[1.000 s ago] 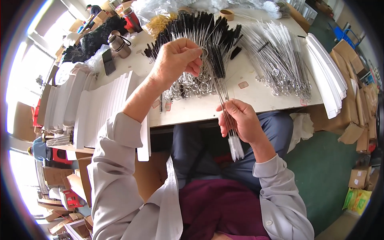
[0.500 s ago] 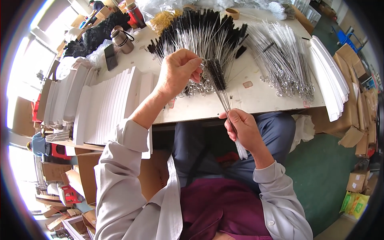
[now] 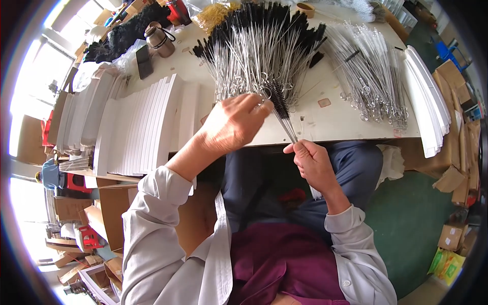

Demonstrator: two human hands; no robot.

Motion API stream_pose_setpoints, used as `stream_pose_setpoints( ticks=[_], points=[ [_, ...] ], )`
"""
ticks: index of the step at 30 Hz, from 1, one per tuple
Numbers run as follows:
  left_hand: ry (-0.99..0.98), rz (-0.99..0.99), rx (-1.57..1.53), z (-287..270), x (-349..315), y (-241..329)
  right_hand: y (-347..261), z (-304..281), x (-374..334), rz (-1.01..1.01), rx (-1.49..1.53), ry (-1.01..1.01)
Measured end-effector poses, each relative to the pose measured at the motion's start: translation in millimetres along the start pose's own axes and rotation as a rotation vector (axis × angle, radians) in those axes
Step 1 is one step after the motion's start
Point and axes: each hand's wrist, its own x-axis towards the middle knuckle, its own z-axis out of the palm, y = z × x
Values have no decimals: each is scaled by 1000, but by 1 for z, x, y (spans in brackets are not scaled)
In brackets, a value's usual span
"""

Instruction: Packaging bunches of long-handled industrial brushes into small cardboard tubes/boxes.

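My left hand [image 3: 235, 122] is raised over the table's near edge, its fingers pinched on the ring end of a thin wire brush with black bristles [image 3: 278, 101]. Below it, my right hand [image 3: 311, 161] grips a small bundle of such wire brushes by their stems, over my lap. A large fan of black-bristled wire brushes [image 3: 264, 46] lies on the white table [image 3: 325, 122] just beyond my left hand. A second heap of wire brushes with pale bristles [image 3: 368, 71] lies to the right.
Rows of white flat cards [image 3: 137, 127] stand on the left of the table, and another stack [image 3: 427, 101] lines its right edge. A metal flask [image 3: 158, 39] and black fluffy material [image 3: 127, 30] sit at the back left. Cardboard boxes [image 3: 457, 168] crowd the floor.
My left hand has come down and nearer, from the pile toward my right hand, carrying a black-bristled brush. My right hand with its bundle has risen slightly toward the table edge.
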Motion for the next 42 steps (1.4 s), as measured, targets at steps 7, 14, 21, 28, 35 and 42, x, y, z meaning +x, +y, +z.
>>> stream_pose_setpoints(
  ticks=[7, 14, 21, 28, 35, 42],
  points=[
    [-74, -515, 112, -35, -59, 9, 2, 0, -1, 73, 85, -22],
    [-631, -1096, 411, -56, -105, 13, 5, 6, 4, 37, 81, -7],
    [-620, -1273, 310, -44, -137, 5, 11, 9, 4, 62, 63, -61],
    [-40, -1654, -820, -69, -145, 6, 7, 14, 1, 37, 6, -75],
    [518, -1391, -1377, -46, -132, 0, -9, 20, -10, 30, -87, -192],
    [762, -1249, -1409, -31, -109, -6, -25, 26, -34, 115, -85, -429]
  ],
)
